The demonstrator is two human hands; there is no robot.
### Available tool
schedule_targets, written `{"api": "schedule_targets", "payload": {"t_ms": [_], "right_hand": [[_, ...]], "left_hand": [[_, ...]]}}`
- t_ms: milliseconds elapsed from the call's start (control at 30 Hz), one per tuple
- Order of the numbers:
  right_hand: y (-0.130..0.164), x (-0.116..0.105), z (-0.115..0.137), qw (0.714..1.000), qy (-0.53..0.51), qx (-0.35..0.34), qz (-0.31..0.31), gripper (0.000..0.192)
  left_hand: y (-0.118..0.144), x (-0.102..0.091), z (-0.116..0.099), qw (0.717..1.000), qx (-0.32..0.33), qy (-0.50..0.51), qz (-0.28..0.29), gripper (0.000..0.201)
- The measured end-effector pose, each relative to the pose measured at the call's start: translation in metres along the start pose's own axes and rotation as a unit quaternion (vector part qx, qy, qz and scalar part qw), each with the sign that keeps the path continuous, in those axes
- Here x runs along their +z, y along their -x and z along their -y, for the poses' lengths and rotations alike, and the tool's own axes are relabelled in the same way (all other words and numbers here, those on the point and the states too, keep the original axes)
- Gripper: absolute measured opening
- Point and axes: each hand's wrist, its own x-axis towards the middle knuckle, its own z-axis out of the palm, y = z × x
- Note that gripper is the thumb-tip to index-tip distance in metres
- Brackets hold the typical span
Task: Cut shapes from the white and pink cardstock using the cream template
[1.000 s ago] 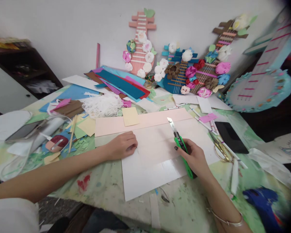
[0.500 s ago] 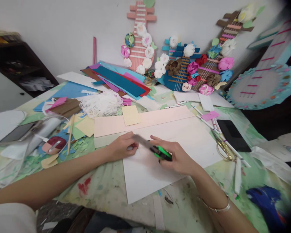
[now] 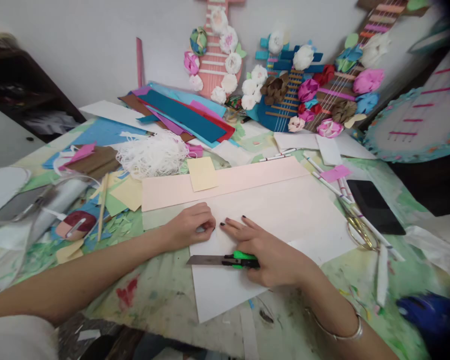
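Utility knife (image 3: pixel 225 260): matt grey metal blade, glossy green plastic handle. Beneath it, smooth white paper sheet (image 3: pixel 285 220). Table (image 3: pixel 165 295) rough, paint-stained.

Gold scissors (image 3: pixel 360 231), black phone (image 3: pixel 375 206), white string tangle (image 3: pixel 152 155).

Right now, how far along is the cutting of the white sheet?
No cut shows in the white sheet; it looks whole. In hand: the left hand presses its edge, and the right hand lies over the green knife, blade out flat, pointing left. The cut itself seems left to do.
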Motion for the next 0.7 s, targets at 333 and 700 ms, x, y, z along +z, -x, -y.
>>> {"api": "schedule_targets", "payload": {"t_ms": [333,700], "right_hand": [[-0.0003,0.0005,-0.0007,1.0,-0.002,0.015,0.012,0.025],[0.0004,0.0013,0.001,1.0,-0.011,0.021,0.006,0.024]], "left_hand": [[-0.0015,-0.0019,-0.0005,1.0,0.006,0.005,0.011,0.015],[-0.0001,-0.0047,-0.0009,1.0,0.003,0.024,0.015,0.015]]}}
